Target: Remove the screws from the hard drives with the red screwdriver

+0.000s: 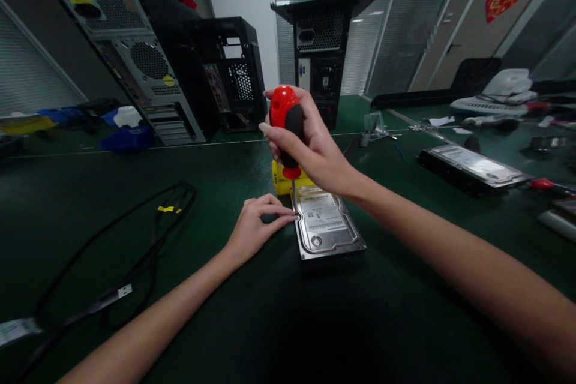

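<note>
Left hand (pixel 253 225), center-left, fingertips pinched at hard drive's (pixel 321 219) edge; can't tell if holding anything. Right hand (pixel 315 147), center, grips screwdriver (pixel 284 109). Drive just right of center. Likely screw work; needs steady tip.

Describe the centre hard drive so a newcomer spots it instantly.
On the green table, find the rightmost tower; the hard drive lies nearer the camera, label up. Unlike the other drive farther right, it has a red-black screwdriver at its left edge.
</note>
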Motion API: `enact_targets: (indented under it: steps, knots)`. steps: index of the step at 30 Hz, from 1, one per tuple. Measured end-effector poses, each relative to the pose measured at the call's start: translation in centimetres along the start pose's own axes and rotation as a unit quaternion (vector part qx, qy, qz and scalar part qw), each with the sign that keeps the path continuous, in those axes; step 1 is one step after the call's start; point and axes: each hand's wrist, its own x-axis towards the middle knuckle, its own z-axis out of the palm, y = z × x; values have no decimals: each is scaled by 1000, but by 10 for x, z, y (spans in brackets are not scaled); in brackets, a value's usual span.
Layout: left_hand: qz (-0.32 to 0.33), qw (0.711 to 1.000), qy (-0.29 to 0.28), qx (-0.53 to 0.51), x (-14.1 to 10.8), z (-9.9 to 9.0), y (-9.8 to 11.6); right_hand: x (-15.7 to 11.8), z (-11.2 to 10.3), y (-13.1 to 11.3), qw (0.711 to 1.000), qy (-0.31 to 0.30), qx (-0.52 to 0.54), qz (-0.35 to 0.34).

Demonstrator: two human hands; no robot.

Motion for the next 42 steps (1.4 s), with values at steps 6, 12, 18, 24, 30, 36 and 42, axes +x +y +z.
enact_targets:
  steps: [6,12,18,24,30,36,42]
  knots:
    - [1,1000,-5,1,-1,-1,0,-2,1,-1,999,-5,-37,-9]
    - [-7,1000,-3,-13,0,-2,-1,-4,1,-5,1000,11,-22,-8]
    - [-11,1000,-11,-16,0,-2,-1,-4,1,-4,1000,20,-3,2]
    - [-12,1000,-8,-22,0,-2,-2,-3,1,1,999,33,30,-3]
    - [-15,1000,-5,-21,0,-2,-2,-3,1,2,999,37,27,-4]
    - [-13,1000,-12,-22,0,-3,-1,-3,1,0,999,26,28,-9]
    - [-14,1000,-6,-20,0,-2,-2,-3,1,1,999,31,12,-10]
